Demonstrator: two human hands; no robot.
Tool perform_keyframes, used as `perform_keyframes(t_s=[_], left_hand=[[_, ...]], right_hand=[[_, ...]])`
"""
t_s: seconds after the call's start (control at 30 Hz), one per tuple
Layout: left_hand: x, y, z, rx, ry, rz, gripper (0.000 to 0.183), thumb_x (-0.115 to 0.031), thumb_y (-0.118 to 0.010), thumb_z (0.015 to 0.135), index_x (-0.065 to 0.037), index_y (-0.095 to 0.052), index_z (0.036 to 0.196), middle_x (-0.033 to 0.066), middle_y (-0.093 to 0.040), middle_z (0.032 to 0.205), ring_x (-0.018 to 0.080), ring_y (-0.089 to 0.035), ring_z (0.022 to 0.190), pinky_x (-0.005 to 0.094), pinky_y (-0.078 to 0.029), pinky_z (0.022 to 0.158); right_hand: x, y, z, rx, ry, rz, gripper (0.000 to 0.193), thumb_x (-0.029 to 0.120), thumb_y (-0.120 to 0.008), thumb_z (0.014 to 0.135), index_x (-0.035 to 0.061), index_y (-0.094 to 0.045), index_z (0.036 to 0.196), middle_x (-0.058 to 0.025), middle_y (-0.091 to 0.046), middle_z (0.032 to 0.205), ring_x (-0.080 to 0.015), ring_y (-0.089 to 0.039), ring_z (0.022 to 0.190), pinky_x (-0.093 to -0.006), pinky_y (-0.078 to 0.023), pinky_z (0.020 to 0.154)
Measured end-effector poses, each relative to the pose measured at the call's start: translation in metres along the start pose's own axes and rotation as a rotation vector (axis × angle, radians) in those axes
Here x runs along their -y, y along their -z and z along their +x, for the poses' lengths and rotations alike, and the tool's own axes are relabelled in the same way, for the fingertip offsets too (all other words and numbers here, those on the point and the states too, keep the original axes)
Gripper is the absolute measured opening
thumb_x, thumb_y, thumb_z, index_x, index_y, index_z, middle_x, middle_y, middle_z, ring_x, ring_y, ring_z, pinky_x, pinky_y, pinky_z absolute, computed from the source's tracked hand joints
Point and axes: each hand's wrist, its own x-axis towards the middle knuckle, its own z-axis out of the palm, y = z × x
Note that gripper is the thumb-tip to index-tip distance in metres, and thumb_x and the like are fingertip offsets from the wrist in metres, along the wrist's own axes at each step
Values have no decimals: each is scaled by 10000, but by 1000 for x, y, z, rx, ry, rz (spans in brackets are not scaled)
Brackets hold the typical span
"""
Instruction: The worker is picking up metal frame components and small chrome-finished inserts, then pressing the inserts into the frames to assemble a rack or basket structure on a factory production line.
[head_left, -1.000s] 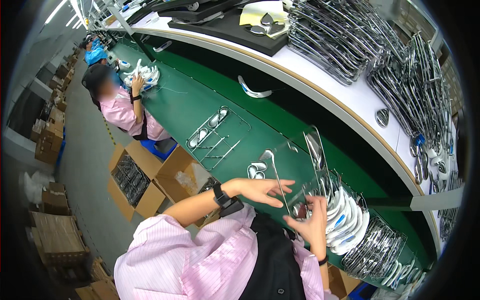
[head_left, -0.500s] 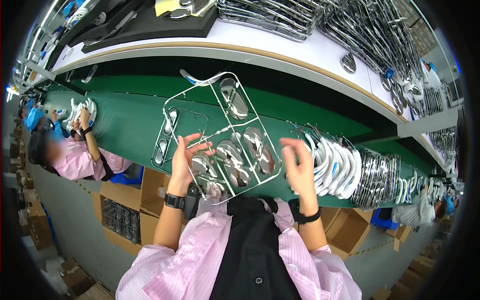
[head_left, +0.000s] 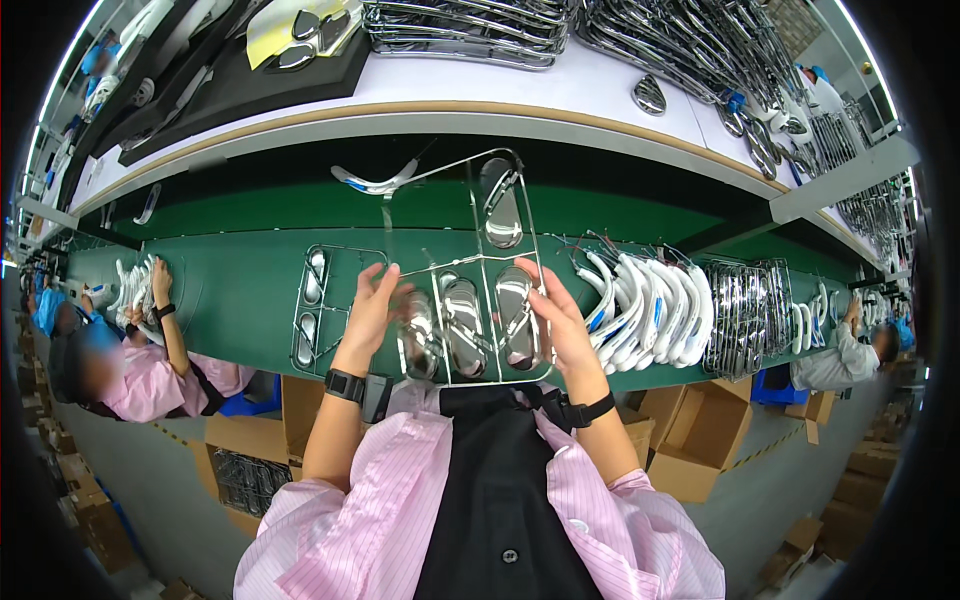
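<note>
In front of me is an upright sprue frame [head_left: 484, 308] of thin shiny bars, carrying several rounded, elongated chrome parts [head_left: 462, 325]. My right hand [head_left: 566, 330] grips its right edge, fingers closed around the bar beside the rightmost chrome part. My left hand [head_left: 368, 318] is at the left edge, its fingers bent toward the bar; motion blur there partly hides the hold. A smaller sprue frame [head_left: 297, 330] with two chrome parts lies on the green bench left of my left hand. Beyond the large frame's upper left lies a white curved handle-like piece [head_left: 375, 184].
White curved pieces [head_left: 650, 315] with wires are lined up on the right, beside stacked chrome frames [head_left: 745, 320]. A white shelf [head_left: 450, 85] bearing more chrome frames [head_left: 470, 30] runs above the bench [head_left: 240, 290]. Cardboard boxes [head_left: 700, 430] stand below. A co-worker [head_left: 150, 370] works at left.
My right hand has moved left and taken hold of the large frame's right edge. The frame has turned from tilted to nearly straight. My view has shifted slightly.
</note>
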Motion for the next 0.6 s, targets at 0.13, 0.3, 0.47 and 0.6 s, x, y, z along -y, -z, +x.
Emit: perform_keyframes(t_s=[0.13, 0.3, 0.47, 0.6], left_hand=[[-10, -15, -20, 364, -110, -85, 751, -567, -476, 948, -145, -207, 1507, 184, -306, 1485, 321, -290, 1388, 560, -371, 1027], [3, -71, -33, 293, -197, -210, 559, -450, -418, 1012, -130, -304, 1456, 125, -469, 1366, 255, -456, 1274, 349, -432, 999], [33, -48, -14, 166, -63, -583, 398, -387, -343, 1042, -134, -397, 1345, 133, -598, 1158, 259, -636, 1010, 383, -566, 822], [40, -21, -15, 228, 53, -663, 429, -407, -320, 1039, -143, -372, 1373, 151, -583, 1192, 307, -632, 1021, 498, -571, 776]], right_hand=[[-10, -28, 5, -137, 359, -876, 447, 41, -532, 913, 32, -454, 1353, -141, -535, 1115, -224, -570, 1003, -338, -482, 825], [-62, -71, 13, -92, 649, -1411, 567, 83, -615, 831, 7, -428, 1361, -225, -454, 1292, -416, -515, 1072, -491, -439, 939], [-44, -37, -1, 255, 574, -1195, 307, 116, -661, 810, 58, -662, 1111, -151, -579, 1225, -350, -513, 1212, -432, -415, 1018], [-19, 40, 3, -464, 537, -1205, 207, 131, -523, 923, 18, -597, 1080, -127, -628, 1050, -310, -579, 1029, -391, -446, 909]])
